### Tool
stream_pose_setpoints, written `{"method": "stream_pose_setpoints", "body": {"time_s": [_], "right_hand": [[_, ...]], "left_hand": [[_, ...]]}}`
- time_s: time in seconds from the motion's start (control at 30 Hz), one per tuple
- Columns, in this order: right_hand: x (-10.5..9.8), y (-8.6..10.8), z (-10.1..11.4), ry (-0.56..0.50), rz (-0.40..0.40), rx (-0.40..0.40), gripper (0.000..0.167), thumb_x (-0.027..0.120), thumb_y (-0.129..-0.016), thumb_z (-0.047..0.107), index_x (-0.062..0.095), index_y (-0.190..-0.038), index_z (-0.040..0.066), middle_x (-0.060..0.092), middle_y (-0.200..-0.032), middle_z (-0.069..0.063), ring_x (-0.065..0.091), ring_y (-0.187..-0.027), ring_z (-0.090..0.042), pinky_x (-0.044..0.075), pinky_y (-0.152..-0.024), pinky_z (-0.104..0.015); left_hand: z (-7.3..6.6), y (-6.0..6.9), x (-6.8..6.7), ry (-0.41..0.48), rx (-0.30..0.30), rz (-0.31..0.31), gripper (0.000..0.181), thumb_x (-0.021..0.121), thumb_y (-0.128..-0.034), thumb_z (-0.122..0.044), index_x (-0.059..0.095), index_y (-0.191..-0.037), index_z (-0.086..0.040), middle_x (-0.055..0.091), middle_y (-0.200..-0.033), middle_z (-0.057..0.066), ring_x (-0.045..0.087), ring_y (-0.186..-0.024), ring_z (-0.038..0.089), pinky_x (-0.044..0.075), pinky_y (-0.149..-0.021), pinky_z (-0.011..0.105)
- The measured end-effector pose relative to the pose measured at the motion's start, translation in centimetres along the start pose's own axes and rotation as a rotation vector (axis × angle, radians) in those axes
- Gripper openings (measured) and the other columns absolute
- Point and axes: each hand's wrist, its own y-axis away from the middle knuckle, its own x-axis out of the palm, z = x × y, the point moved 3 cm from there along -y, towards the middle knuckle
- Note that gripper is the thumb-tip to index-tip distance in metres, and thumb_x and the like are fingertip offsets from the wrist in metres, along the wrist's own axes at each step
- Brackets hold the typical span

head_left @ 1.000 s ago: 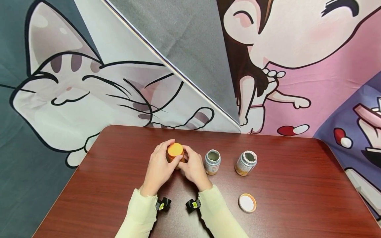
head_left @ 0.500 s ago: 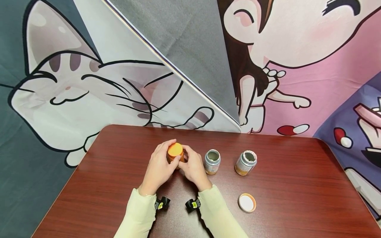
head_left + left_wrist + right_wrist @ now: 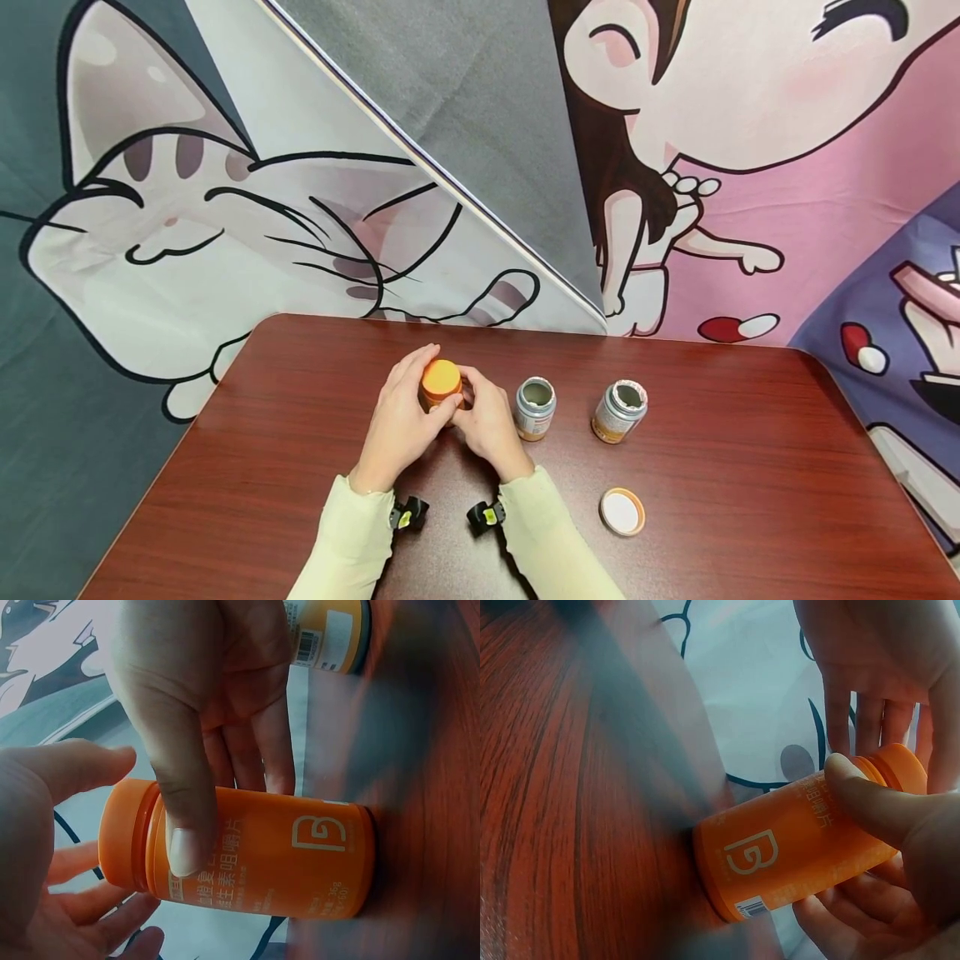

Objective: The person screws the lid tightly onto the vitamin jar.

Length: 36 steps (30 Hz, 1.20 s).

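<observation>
Orange bottle [image 3: 442, 400] in my right hand [image 3: 487, 421], cap [image 3: 442, 377] on, left hand [image 3: 401, 425] loose around it.
Head view: it stands between my hands, left of two uncapped jars [image 3: 536, 408], a loose lid [image 3: 622, 512] nearer on the right. Left wrist: my left fingers [image 3: 86, 904] look relaxed about the cap; I judge this a cap-turning step, calling for a firm left pinch. Right wrist: my right thumb [image 3: 847, 776] presses near the neck, fingers curled round the body.
</observation>
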Motion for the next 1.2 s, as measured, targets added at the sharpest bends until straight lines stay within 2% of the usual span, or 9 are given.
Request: {"method": "stream_pose_setpoints", "body": {"time_s": [0.4, 0.57, 0.7, 0.93, 1.2], "right_hand": [[0.15, 0.18, -0.13, -0.001, 0.021, 0.035, 0.052, 0.078, -0.082, 0.012, 0.063, -0.132, 0.013, 0.072, -0.109, -0.005, 0.062, -0.09, -0.022, 0.051, -0.084, -0.037], [0.09, 0.13, 0.01, 0.009, 0.006, 0.005, 0.052, 0.077, -0.08, 0.008, 0.064, -0.13, 0.011, 0.072, -0.104, -0.003, 0.063, -0.088, -0.022, 0.052, -0.083, -0.037], [0.07, 0.12, 0.07, 0.019, -0.003, -0.008, 0.051, 0.076, -0.08, 0.007, 0.065, -0.129, 0.011, 0.073, -0.105, -0.003, 0.064, -0.091, -0.018, 0.053, -0.085, -0.038], [0.02, 0.08, 0.14, 0.009, 0.003, 0.011, 0.049, 0.078, -0.082, 0.01, 0.064, -0.13, 0.011, 0.072, -0.106, -0.005, 0.062, -0.087, -0.019, 0.051, -0.082, -0.036], [0.02, 0.01, 0.08, 0.004, 0.002, 0.016, 0.049, 0.077, -0.083, 0.01, 0.064, -0.13, 0.01, 0.072, -0.107, -0.005, 0.062, -0.089, -0.021, 0.051, -0.083, -0.037]], "left_hand": [[-0.32, 0.57, 0.16, -0.015, -0.07, -0.146, 0.072, 0.09, -0.0751, -0.027, 0.058, -0.136, -0.005, 0.054, -0.135, 0.013, 0.048, -0.125, 0.031, 0.042, -0.102, 0.048], [-0.37, 0.72, 0.49, -0.01, -0.099, -0.181, 0.073, 0.091, -0.0737, -0.028, 0.059, -0.134, -0.004, 0.056, -0.132, 0.014, 0.049, -0.118, 0.032, 0.042, -0.098, 0.047], [-0.46, 0.75, 0.7, -0.006, -0.108, -0.192, 0.072, 0.092, -0.0732, -0.027, 0.059, -0.133, -0.004, 0.057, -0.129, 0.014, 0.05, -0.115, 0.032, 0.043, -0.096, 0.047], [-0.47, 0.61, 0.78, 0.003, -0.128, -0.186, 0.066, 0.09, -0.0754, -0.02, 0.059, -0.132, -0.004, 0.061, -0.119, 0.013, 0.054, -0.112, 0.03, 0.045, -0.095, 0.047], [-0.53, 0.39, 0.78, 0.004, -0.124, -0.162, 0.062, 0.088, -0.0776, -0.018, 0.06, -0.131, -0.002, 0.063, -0.12, 0.012, 0.055, -0.113, 0.03, 0.046, -0.096, 0.048]]}}
